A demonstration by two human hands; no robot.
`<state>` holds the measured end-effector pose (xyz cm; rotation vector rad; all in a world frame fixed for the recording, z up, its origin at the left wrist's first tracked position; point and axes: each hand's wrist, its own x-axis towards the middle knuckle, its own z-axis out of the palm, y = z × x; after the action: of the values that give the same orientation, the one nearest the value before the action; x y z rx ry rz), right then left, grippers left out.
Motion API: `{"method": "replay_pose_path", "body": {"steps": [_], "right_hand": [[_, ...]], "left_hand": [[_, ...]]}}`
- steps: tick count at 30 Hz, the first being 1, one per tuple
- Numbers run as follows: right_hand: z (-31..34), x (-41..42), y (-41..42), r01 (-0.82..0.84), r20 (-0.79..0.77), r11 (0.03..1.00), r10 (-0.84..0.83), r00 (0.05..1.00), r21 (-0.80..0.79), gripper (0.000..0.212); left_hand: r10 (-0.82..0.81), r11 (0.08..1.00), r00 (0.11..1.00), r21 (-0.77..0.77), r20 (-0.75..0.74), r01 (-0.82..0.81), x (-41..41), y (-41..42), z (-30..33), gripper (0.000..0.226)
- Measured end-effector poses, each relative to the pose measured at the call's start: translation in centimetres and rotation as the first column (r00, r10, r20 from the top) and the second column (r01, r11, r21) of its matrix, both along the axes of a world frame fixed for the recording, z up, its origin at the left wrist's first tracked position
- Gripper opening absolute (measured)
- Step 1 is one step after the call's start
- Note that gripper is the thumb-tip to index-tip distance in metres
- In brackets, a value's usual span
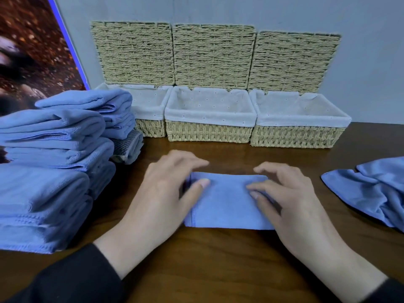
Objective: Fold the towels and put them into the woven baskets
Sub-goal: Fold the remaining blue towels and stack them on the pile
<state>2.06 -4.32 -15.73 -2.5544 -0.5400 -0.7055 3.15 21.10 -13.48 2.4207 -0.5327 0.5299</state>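
Note:
A blue towel (227, 206), folded into a small rectangle, lies flat on the dark wooden table (218, 259) in front of me. My left hand (161, 197) sits at its left end with the thumb on top; the fingers stretch out, blurred, past the far edge. My right hand (293, 204) is at the right end, thumb and forefinger resting on the cloth. Three woven baskets with white liners stand against the wall, lids up: left (150, 130), middle (209, 133), right (295, 137). What I can see of their insides holds nothing.
Tall stacks of folded blue towels (54, 171) fill the table's left side and hide part of the left basket. A grey striped cloth (129, 149) lies behind them. A crumpled blue towel (371, 193) lies at the right edge. A picture panel (32, 51) leans at far left.

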Motion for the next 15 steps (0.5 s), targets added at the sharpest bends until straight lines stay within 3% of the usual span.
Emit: {"method": "replay_pose_path", "body": {"steps": [1,3,5,8,11,15], "right_hand": [[-0.3,0.0,0.0,-0.041,0.006,0.999,0.041,0.999,-0.03,0.021],[-0.5,0.0,-0.2,-0.112,-0.076,0.994,0.11,0.991,-0.019,0.029],[-0.2,-0.3,-0.5,-0.156,-0.225,0.988,0.155,0.962,0.015,0.039],[0.5,-0.8,-1.1,-0.207,-0.379,0.978,0.179,0.908,-0.033,0.061],[1.0,-0.9,-1.4,-0.219,-0.459,0.969,0.146,0.876,-0.111,0.071],[1.4,-0.3,-1.9,-0.242,-0.541,0.966,0.156,0.826,-0.091,0.084]], "left_hand": [[-0.083,0.993,0.996,0.091,0.02,0.081,-0.4,-0.2,0.1,0.042],[-0.19,0.933,0.976,0.292,-0.104,0.212,-0.9,-0.8,-0.2,0.061],[-0.159,0.879,0.954,0.405,-0.253,0.253,-0.9,-0.8,-0.6,0.079],[-0.113,0.866,0.936,0.429,-0.332,0.256,-0.7,-0.3,-0.7,0.086],[-0.098,0.868,0.919,0.419,-0.383,0.267,-0.5,0.1,-0.6,0.082],[-0.129,0.875,0.912,0.388,-0.389,0.29,-0.4,0.1,-1.0,0.084]]}}
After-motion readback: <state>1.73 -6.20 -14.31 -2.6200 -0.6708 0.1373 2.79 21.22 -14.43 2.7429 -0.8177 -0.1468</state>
